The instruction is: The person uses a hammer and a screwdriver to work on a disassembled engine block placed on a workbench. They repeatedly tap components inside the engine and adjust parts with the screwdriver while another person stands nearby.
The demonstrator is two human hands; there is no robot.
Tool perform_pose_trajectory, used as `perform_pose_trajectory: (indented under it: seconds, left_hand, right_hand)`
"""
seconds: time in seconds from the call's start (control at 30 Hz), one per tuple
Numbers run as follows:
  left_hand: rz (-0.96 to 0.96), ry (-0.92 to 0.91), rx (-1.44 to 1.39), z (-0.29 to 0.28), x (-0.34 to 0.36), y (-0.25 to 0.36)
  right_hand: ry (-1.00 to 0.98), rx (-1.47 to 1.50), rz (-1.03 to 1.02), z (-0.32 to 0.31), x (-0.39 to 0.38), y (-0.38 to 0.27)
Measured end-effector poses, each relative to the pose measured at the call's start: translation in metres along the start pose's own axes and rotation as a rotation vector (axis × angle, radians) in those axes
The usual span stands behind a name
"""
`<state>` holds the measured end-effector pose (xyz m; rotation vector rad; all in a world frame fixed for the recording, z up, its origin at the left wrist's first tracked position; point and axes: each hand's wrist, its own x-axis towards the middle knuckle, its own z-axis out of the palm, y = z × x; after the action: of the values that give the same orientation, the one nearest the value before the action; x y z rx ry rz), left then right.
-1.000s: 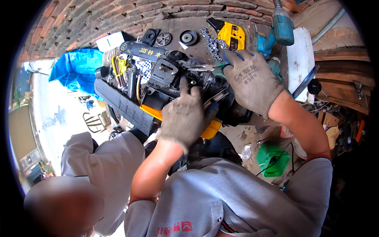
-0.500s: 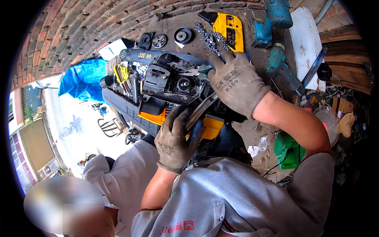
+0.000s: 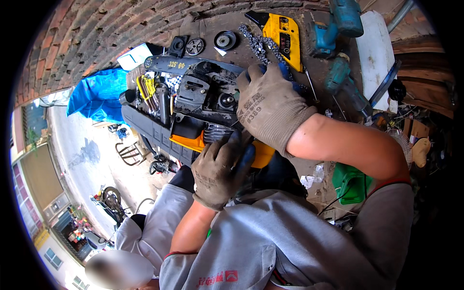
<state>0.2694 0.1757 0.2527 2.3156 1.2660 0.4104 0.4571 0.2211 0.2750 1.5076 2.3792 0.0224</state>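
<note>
While the saw body (image 3: 193, 94) lies open on the brown bench (image 3: 209, 34) right in front of me, its rough black metal looks greasy, with a round steel hub (image 3: 226, 100) near the middle and thin grey fins (image 3: 218, 133) beside the smooth orange casing (image 3: 187, 141). My left hand (image 3: 215, 166), in a grey-brown knit glove (image 3: 207, 182), is half closed, its fingers curled at the near edge by the fins — I cannot tell whether they grip anything. My right hand (image 3: 273, 106), gloved the same way, arches over the saw's right end, fingers bent down; what lies under it is hidden, so its hold I cannot tell either.

Beyond the saw I count one long flat bar (image 3: 166, 64), one knotty heap of chain (image 3: 261, 46), one yellow cover (image 3: 282, 36) with a black tip, and two round pieces — a spoked wheel (image 3: 195, 46) and a smooth-rimmed drum (image 3: 225, 40) — plus one squarish black block (image 3: 178, 46). To the right are two teal power tools (image 3: 346, 19) and one pale, scuffed board (image 3: 376, 53); to the left, one crinkled blue tarp (image 3: 96, 99).
</note>
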Motion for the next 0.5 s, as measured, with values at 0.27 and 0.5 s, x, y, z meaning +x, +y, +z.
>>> perform_pose_trajectory:
  seconds: [0.27,0.5]
  left_hand:
    - [-0.055,0.035,0.042,0.004,-0.004,-0.001]
    - [-0.07,0.053,0.042,0.007,-0.006,-0.002]
  right_hand:
    - [0.039,0.09,0.079,0.012,-0.02,0.011]
    - [0.133,0.064,0.067,0.016,-0.016,0.013]
